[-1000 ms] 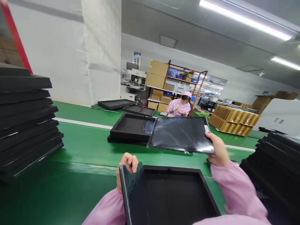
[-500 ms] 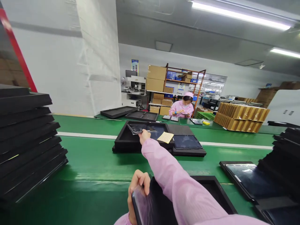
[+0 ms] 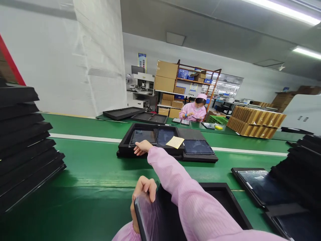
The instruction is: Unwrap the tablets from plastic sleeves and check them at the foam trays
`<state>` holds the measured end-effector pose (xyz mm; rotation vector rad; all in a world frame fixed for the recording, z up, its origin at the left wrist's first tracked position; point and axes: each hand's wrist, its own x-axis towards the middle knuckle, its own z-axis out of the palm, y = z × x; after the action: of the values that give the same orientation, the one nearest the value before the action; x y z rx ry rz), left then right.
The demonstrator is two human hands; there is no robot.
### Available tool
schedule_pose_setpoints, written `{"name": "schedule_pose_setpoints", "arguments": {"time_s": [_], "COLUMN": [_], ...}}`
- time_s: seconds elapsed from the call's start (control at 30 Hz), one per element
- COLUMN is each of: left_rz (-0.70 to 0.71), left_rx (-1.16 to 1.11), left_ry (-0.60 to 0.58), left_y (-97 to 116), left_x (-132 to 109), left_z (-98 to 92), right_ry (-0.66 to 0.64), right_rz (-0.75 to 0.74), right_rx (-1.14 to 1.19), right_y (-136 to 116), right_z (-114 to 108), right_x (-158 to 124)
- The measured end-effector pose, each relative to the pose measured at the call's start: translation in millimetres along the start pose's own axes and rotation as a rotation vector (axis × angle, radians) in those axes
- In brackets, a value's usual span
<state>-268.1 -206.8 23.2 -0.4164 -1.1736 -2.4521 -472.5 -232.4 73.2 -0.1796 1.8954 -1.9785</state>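
Note:
In my left hand (image 3: 144, 190), fingers curled over its upper edge, a tablet-like device (image 3: 147, 217) with clear film on its face stands tilted close to me. My right arm reaches across it to a black foam tray (image 3: 122, 151). There my right hand (image 3: 142, 147) is at the near edge of a dark screen panel (image 3: 144, 135), fingers loosely apart and thumb by the edge. The panel lies in the tray's left compartment, beside another dark panel (image 3: 164, 136). A yellowish label sheet (image 3: 175, 142) rests partly over that second panel and the rim.
Black foam trays are stacked at left (image 3: 25, 144) and right (image 3: 301, 167). A film-covered panel (image 3: 258, 182) lies by the right stack. Another open black tray (image 3: 232, 204) is under my right arm. Across the green bench (image 3: 87, 170), a co-worker (image 3: 194, 108) sits near cardboard dividers (image 3: 255, 122).
The panel at my right hand has gone from tilted to lying in the tray. My right hand has shifted left along its near edge. My left hand still grips the device.

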Motion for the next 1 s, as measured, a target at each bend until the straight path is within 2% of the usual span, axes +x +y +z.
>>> {"name": "schedule_pose_setpoints", "arguments": {"time_s": [0.1, 0.2, 0.3, 0.37, 0.6, 0.8, 0.9, 1.0], "left_rz": [0.017, 0.023, 0.032, 0.031, 0.043, 0.011, -0.008, 0.014], "left_rx": [-0.005, -0.017, -0.041, -0.066, -0.105, -0.107, -0.108, -0.111], "left_ry": [-0.007, 0.009, 0.031, 0.045, 0.151, 0.139, 0.069, 0.016], "left_y": [1, 0, -3, -4, -4, 1, 4, 5], "left_x": [0, -2, -4, -4, -5, -1, 2, 5], "left_z": [1.6, 2.7, 3.4, 3.9, 9.7, 8.3, 4.6, -4.0], "right_ry": [0.052, 0.120, 0.165, 0.183, 0.299, 0.355, 0.376, 0.402], "right_rz": [-0.145, -0.278, -0.310, -0.302, -0.259, -0.150, -0.234, -0.380], "right_rx": [-0.242, -0.439, -0.594, -0.681, -0.883, -0.977, -0.973, -0.942], "right_y": [-9, -12, -5, 3, 21, 26, 27, 20], "right_z": [-14, -38, -60, -66, -56, -34, -31, -43], "right_x": [-8, -11, -11, -10, 1, 18, 12, 0]}}
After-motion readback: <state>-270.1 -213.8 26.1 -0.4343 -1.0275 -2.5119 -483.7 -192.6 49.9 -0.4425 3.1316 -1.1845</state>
